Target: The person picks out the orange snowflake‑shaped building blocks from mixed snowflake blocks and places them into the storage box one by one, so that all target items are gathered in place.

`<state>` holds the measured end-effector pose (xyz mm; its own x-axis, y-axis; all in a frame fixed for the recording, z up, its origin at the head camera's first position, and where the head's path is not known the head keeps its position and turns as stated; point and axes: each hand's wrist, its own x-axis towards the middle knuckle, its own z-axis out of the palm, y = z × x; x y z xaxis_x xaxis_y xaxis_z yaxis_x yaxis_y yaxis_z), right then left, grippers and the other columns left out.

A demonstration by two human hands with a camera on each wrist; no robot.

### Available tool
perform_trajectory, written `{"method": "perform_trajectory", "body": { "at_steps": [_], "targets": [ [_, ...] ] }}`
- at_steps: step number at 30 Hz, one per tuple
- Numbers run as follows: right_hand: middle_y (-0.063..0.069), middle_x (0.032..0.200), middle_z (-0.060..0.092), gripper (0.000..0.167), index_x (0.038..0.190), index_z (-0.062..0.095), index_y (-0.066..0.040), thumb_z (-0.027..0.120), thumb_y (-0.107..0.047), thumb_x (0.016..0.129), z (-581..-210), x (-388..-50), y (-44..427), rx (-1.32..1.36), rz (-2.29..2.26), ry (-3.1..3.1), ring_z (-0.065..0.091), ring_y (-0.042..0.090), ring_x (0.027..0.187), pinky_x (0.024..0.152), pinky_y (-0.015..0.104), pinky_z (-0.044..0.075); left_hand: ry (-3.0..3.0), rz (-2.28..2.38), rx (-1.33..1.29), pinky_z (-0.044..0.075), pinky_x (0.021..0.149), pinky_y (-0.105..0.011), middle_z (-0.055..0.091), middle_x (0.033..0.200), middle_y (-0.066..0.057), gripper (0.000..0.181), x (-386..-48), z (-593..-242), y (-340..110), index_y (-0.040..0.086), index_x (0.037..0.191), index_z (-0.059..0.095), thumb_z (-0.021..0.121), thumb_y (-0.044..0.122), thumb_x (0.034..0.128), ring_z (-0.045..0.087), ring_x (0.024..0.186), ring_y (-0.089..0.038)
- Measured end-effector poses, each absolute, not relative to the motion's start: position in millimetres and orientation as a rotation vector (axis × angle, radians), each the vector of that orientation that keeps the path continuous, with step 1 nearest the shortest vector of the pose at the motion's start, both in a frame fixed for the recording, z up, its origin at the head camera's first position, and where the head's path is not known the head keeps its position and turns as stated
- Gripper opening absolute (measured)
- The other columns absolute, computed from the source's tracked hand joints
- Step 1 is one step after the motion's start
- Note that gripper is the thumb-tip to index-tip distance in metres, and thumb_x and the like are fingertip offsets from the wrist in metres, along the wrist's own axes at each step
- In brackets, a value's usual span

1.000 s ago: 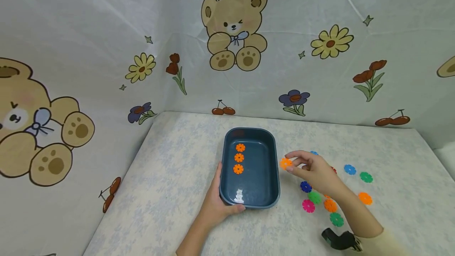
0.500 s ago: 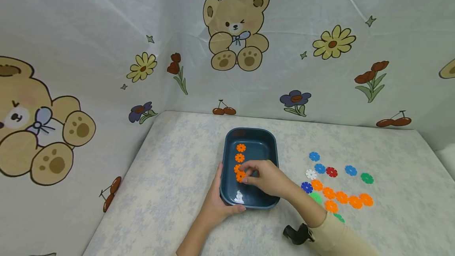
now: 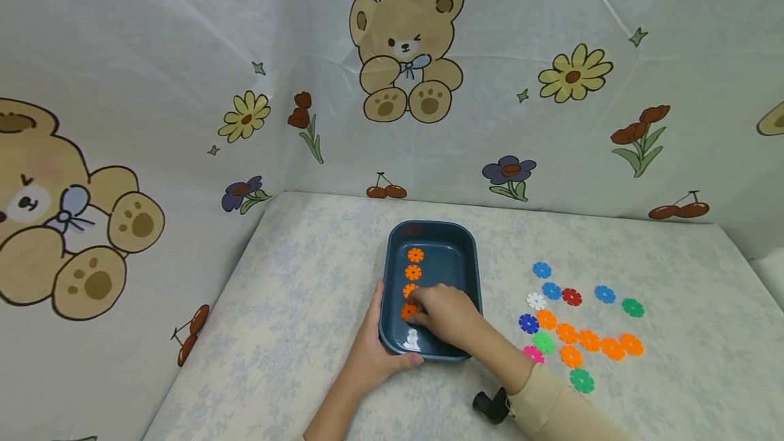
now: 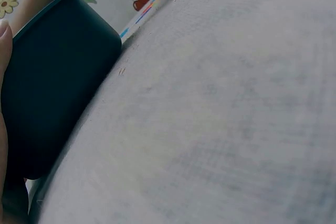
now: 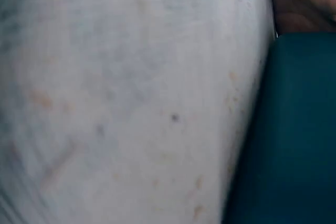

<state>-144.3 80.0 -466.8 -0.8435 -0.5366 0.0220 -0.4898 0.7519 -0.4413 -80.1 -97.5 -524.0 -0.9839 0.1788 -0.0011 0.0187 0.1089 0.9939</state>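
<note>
Head view: right hand (image 3: 446, 314) pinches fourth orange, notched, round plastic disc (image 3: 407, 312) inside dark-blue rectangular plastic tray (image 3: 450, 267), just shifted toward tray's near end; left hand (image 3: 372, 352) grips tray's near-left corner. Disc's placement probably almost finished.

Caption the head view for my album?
Left hand holds a tray; right hand touches an orange disc inside.
</note>
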Motion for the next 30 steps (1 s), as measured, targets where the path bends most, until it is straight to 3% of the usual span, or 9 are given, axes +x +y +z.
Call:
{"method": "perform_trajectory", "body": {
  "at_steps": [10, 16, 24, 30],
  "targets": [
    [-0.010, 0.066, 0.061, 0.015, 0.078, 0.071, -0.019, 0.079, -0.030, 0.084, -470.1, -143.5, 76.9, -0.830, -0.521, 2.949, 0.051, 0.007, 0.056, 0.051, 0.026, 0.043, 2.246, 2.002, 0.196, 0.023, 0.115, -0.015, 0.014, 0.166, 0.011, 0.132, -81.3, -525.2, -98.0, 0.030, 0.161, 0.002, 0.094, 0.032, 0.0658, 0.020, 0.152, -0.016],
    [-0.010, 0.071, 0.066, 0.015, 0.080, 0.072, -0.019, 0.080, -0.031, 0.083, -471.1, -144.6, 78.3, -0.833, -0.533, 2.980, 0.056, 0.007, 0.060, 0.055, 0.026, 0.046, 2.262, 1.986, 0.175, 0.022, 0.116, -0.017, 0.015, 0.166, 0.013, 0.132, -80.8, -525.1, -98.0, 0.031, 0.161, 0.002, 0.094, 0.031, 0.0655, 0.019, 0.152, -0.015],
    [-0.006, 0.080, 0.070, 0.023, 0.099, 0.077, -0.015, 0.082, -0.030, 0.081, -470.6, -143.7, 80.7, -0.899, -0.573, 2.883, 0.060, 0.008, 0.068, 0.059, 0.026, 0.049, 2.288, 1.966, 0.175, 0.022, 0.117, -0.021, 0.014, 0.166, 0.013, 0.133, -80.0, -524.3, -98.1, 0.030, 0.161, 0.002, 0.094, 0.032, 0.0648, 0.019, 0.153, -0.016],
    [-0.005, 0.083, 0.072, 0.021, 0.097, 0.076, -0.016, 0.081, -0.030, 0.082, -470.9, -144.4, 79.7, -0.899, -0.560, 2.908, 0.062, 0.010, 0.070, 0.060, 0.028, 0.051, 2.272, 1.982, 0.178, 0.022, 0.116, -0.016, 0.014, 0.166, 0.013, 0.133, -79.8, -523.6, -97.6, 0.030, 0.161, 0.002, 0.095, 0.030, 0.0650, 0.019, 0.152, -0.016]
  ]
}}
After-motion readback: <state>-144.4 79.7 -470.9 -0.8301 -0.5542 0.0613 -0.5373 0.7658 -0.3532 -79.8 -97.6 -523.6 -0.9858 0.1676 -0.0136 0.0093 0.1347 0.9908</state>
